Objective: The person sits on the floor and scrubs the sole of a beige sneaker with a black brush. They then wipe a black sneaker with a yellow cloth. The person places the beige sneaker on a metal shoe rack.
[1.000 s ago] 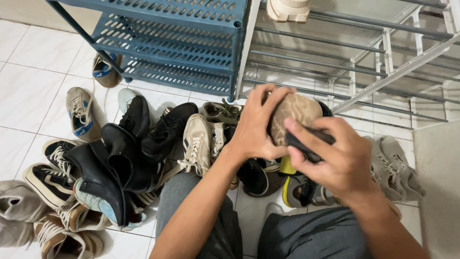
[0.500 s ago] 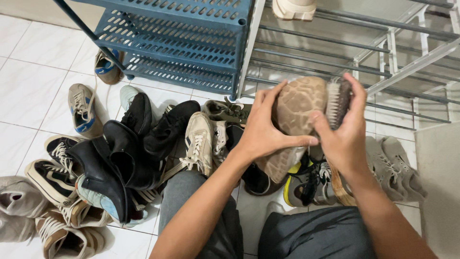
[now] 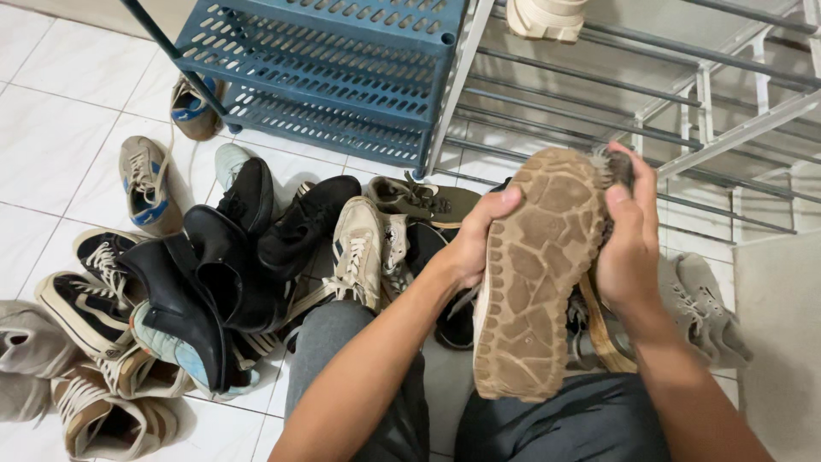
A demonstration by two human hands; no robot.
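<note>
My left hand (image 3: 475, 244) grips a shoe by its side, turned so its tan, crack-patterned sole (image 3: 534, 274) faces me. My right hand (image 3: 629, 235) holds a small dark brush (image 3: 614, 167) against the far end of that sole; only the bristle tips show above my fingers. The shoe's upper is hidden behind the sole. Both hands are raised above my knees in grey trousers (image 3: 564, 423).
A heap of shoes covers the white tiled floor: black leather shoes (image 3: 205, 291), beige sneakers (image 3: 355, 252), grey shoes (image 3: 705, 312) at right. A blue plastic shoe rack (image 3: 333, 77) and a grey metal rack (image 3: 616, 94) with one cream shoe (image 3: 546, 17) stand ahead.
The shoe has been turned so its whole sole faces me lengthwise. My right hand with the brush went from the sole's middle up to its far end.
</note>
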